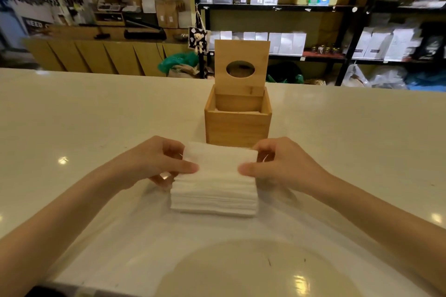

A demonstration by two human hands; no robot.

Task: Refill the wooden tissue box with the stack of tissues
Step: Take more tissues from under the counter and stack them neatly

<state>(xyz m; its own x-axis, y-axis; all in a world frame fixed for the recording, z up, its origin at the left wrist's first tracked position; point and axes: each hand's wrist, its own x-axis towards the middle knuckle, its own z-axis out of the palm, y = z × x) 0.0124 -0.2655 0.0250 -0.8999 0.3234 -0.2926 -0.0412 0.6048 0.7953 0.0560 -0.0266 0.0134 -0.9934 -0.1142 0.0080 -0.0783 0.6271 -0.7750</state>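
Note:
A thick stack of white tissues (214, 188) lies on the cream counter (96, 116) in front of me. My left hand (154, 164) grips its left side, thumb on top and fingers curled under the upper layers. My right hand (282, 166) holds the right side the same way. Just behind the stack stands the wooden tissue box (237, 125). Its lid (242, 67), with an oval hole, is swung up and stands upright at the back. The box's inside looks mostly hollow; its bottom is hidden.
Beyond the counter's far edge are dark metal shelves (337, 7) with white bags and a long wooden cabinet (96, 55) at the left. A green bag (178, 62) lies on the floor behind.

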